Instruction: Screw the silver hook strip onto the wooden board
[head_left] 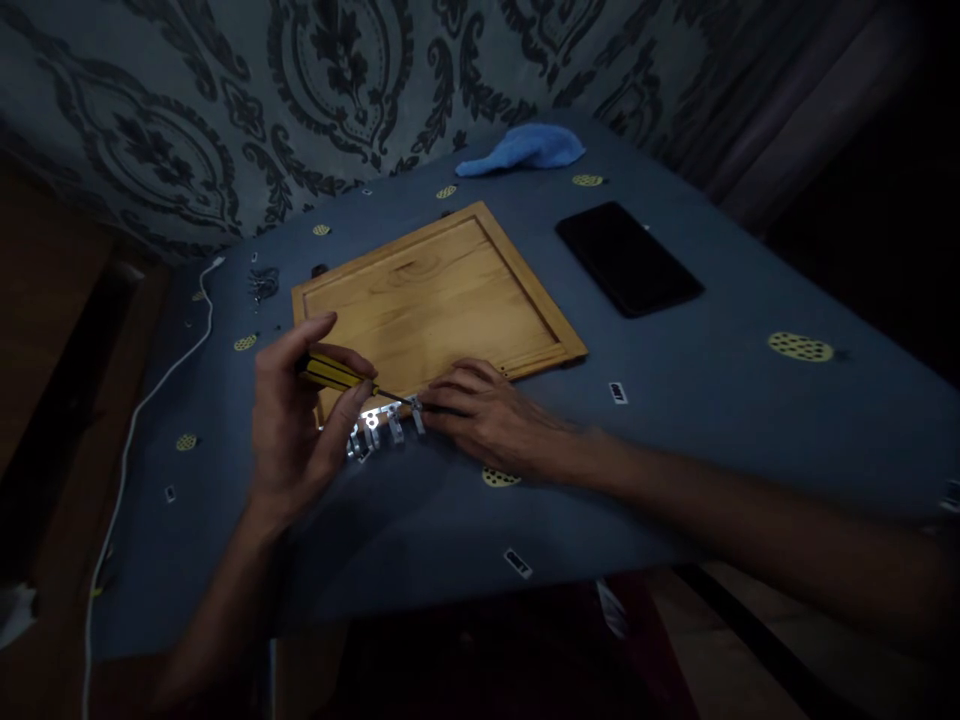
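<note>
My left hand (292, 420) grips a screwdriver (330, 373) by its yellow-and-black handle, the shaft pointing right and slightly down. Its tip meets the right part of a shiny metal hook rack (386, 415), which lies along the near edge of a framed wooden board (435, 300). Several hooks hang over that edge. My right hand (491, 420) rests at the board's near edge, its fingers closed together at the rack's right end beside the screwdriver tip. Any screw under the tip is too small to make out.
Beyond the board lies a blue cloth (525, 150). A black phone (628, 258) is to its right. Small metal pieces (262, 285) lie in a pile on the left, near a white cable (135, 420). All rest on a grey-blue tablecloth (712, 420) against a patterned wall.
</note>
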